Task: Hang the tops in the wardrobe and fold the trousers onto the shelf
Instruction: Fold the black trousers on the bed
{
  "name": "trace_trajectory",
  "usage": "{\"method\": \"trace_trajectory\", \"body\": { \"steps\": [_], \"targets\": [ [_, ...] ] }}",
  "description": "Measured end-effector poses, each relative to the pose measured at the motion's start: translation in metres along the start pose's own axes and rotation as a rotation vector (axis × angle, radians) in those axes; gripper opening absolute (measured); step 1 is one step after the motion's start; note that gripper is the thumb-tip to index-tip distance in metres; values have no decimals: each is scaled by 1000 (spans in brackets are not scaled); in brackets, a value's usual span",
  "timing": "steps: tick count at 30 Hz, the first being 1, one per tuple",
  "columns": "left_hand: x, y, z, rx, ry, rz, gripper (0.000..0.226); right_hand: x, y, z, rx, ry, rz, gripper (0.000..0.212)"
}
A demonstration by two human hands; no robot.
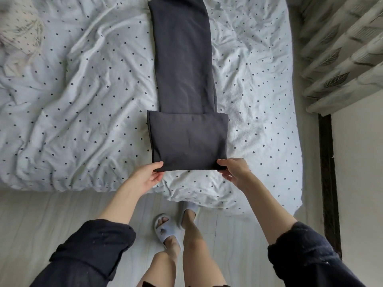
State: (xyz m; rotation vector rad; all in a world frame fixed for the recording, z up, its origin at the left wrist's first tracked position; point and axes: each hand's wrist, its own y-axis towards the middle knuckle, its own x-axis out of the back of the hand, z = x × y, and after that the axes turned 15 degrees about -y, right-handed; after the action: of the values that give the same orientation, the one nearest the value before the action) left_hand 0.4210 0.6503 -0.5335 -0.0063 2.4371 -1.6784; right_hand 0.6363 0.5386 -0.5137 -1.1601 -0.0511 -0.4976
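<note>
Standing at the edge of the bed [62, 121], the person has both sleeves pushed up and slippered feet on the pale floor [41, 214] below. The left hand [148, 176] pinches the near left corner of the trousers [184, 79], thumb on top and fingers under the cloth. The right hand [233, 168] does the same at the near right corner, thumb over the hem-like edge, fingers curled beneath. Between them lies the folded section [187, 139], a neat dark rectangle doubled over onto the rest of the garment. Beyond it the legs run straight and flat, stacked one upon the other, away across the dotted duvet toward the far side, where the end passes out of view.

As a judgement, the folding is under way but not finished: one fold is made, and the long remainder looks to need one or two more turns before the bundle is compact. After that it has yet to be carried to the shelf. No wardrobe, shelf, hanger or top shows here, so how the hanging part stands cannot be told. A patterned curtain [342, 54] hangs at the far right, and a pale bundle of cloth [18, 27] sits at the far left corner, too blurred to identify.
</note>
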Motion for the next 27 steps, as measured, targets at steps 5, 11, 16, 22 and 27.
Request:
{"method": "trace_trajectory", "body": {
  "steps": [5,11,16,22,27],
  "targets": [
    [23,-51,3,-36,64,50,7,1,-56,-6,49,-122,-23,10],
    [62,-94,14,50,193,42,10,-8,-107,-43,-27,-161,38,9],
    [91,-104,32,216,265,36,11,-13,-119,-75,-176,-225,131,14],
    [56,-90,-7,203,243,87,10,5,-99,-35,-193,-137,179,11],
    [-12,-69,-71,86,221,68,21,27,-66,43,-159,-68,235,18]
  ]
}}
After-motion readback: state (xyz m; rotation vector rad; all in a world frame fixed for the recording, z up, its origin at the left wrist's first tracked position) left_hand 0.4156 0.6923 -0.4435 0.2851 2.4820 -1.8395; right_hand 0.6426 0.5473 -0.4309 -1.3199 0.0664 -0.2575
